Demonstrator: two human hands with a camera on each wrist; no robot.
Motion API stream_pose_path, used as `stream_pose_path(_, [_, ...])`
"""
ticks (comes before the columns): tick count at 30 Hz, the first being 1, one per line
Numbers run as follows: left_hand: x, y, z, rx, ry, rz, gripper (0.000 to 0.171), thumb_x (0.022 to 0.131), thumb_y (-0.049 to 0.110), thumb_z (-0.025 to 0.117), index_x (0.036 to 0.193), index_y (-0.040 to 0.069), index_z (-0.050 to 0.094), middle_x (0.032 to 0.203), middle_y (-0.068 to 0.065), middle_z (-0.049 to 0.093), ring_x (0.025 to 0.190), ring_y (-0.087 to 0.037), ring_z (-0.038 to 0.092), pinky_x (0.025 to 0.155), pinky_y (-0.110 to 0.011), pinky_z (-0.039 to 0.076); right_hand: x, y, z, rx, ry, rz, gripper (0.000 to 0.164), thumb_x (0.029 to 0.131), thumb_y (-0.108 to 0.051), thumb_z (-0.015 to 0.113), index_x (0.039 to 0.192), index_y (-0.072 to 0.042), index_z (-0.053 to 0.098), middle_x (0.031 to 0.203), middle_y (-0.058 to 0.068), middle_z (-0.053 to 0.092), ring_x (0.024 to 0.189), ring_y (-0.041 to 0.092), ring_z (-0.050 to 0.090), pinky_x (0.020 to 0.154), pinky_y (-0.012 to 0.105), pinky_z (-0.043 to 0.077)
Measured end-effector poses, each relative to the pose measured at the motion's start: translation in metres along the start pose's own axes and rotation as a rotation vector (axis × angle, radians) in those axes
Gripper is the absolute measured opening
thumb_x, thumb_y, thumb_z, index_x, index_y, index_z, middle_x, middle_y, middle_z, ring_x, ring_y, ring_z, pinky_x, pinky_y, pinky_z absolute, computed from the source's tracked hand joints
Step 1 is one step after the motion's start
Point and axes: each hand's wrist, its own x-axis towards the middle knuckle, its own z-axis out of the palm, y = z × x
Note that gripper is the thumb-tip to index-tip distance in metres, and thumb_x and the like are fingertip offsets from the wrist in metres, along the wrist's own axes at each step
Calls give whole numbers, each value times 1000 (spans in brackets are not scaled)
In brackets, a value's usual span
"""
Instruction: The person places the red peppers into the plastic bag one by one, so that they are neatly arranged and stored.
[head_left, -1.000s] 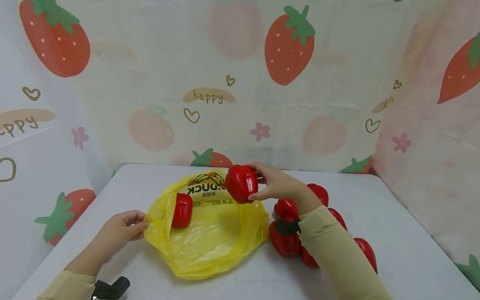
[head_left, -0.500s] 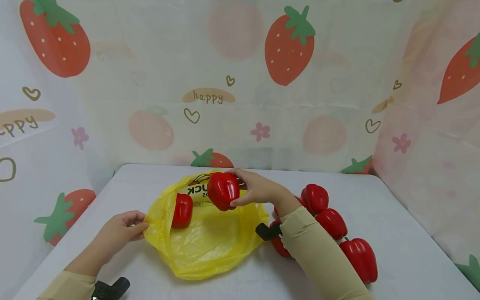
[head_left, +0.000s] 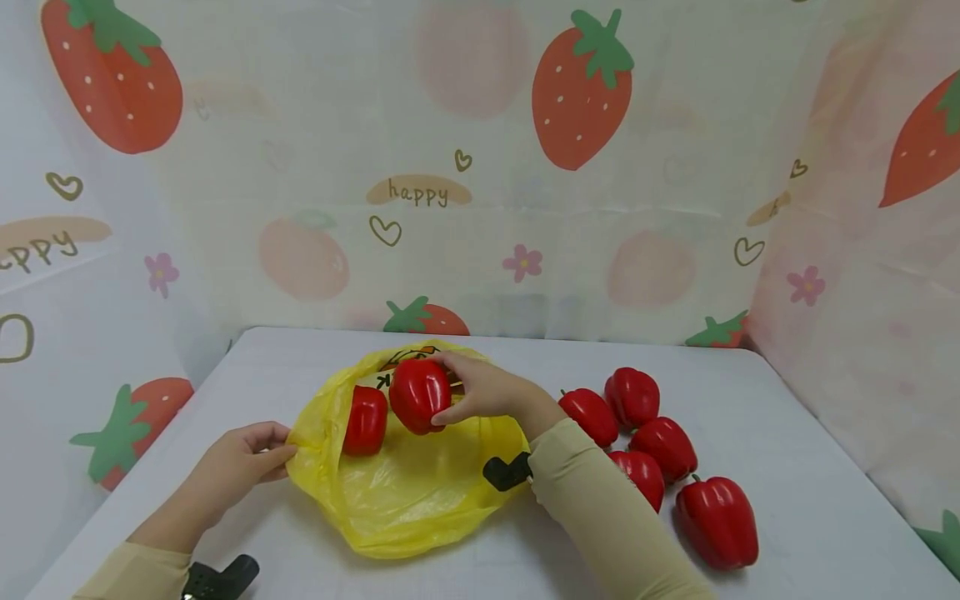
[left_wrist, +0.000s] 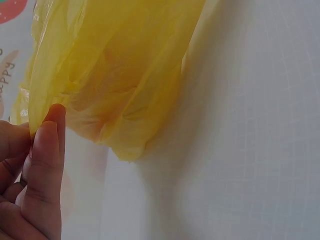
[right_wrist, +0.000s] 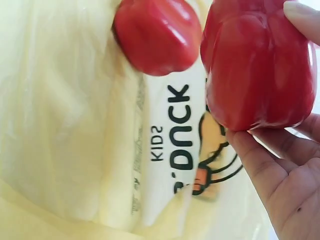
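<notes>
A yellow plastic bag (head_left: 420, 508) lies on the table with its mouth spread wide. My left hand (head_left: 238, 462) pinches the left rim of the bag between thumb and fingers, as the left wrist view also shows. In my right hand (head_left: 483, 390) is a red bell pepper (head_left: 420, 396), gripped between thumb and fingers above the bag's mouth. Another bell pepper (head_left: 365, 421) rests inside the bag at its left. In the right wrist view the held pepper (right_wrist: 260, 70) hangs beside the one in the bag (right_wrist: 159, 37), over printed lettering.
Several red bell peppers (head_left: 663, 448) lie grouped on the white table (head_left: 795, 467) to the right of the bag, one nearer the front (head_left: 717, 522). Behind stands a strawberry-patterned cloth backdrop (head_left: 465, 108). Black devices are strapped at both wrists.
My right hand has carried the pepper left and slightly down, over the bag's mouth. The peppers at the right are more exposed as the forearm shifted left. My left hand has stayed put.
</notes>
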Motion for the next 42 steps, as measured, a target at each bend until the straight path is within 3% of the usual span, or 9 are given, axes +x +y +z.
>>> stream_pose_path(12, [-2, 2, -2, 4, -3, 18, 34, 88, 28, 62, 108, 1, 59, 97, -7, 62, 84, -16, 60, 74, -28, 55, 19, 12, 18, -143, 60, 116, 87, 72, -28, 77, 141, -13, 27, 131, 1, 44, 115, 16, 44, 88, 27, 48])
stream_pose_path(21, [-1, 1, -3, 7, -6, 9, 34, 87, 28, 62, 110, 2, 59, 99, -7, 62, 84, -16, 60, 75, -29, 55, 30, 19, 27, -153, 107, 218, 90, 73, -28, 77, 144, -15, 22, 138, 3, 38, 119, 20, 40, 92, 34, 46])
stream_pose_path(30, [-3, 0, -4, -3, -1, 10, 33, 88, 25, 62, 109, 0, 58, 96, -7, 62, 83, -16, 61, 74, -28, 55, 37, 30, 35, -215, 108, 198, 89, 75, -30, 74, 145, -12, 21, 142, 4, 34, 124, 21, 35, 100, 35, 39])
stream_pose_path(42, [-3, -1, -4, 6, 10, -18, 35, 87, 27, 62, 110, 1, 58, 97, -7, 62, 83, -16, 60, 74, -29, 55, 41, 30, 45, -202, 111, 191, 92, 74, -38, 74, 146, -16, 20, 145, 4, 32, 128, 21, 33, 104, 35, 34])
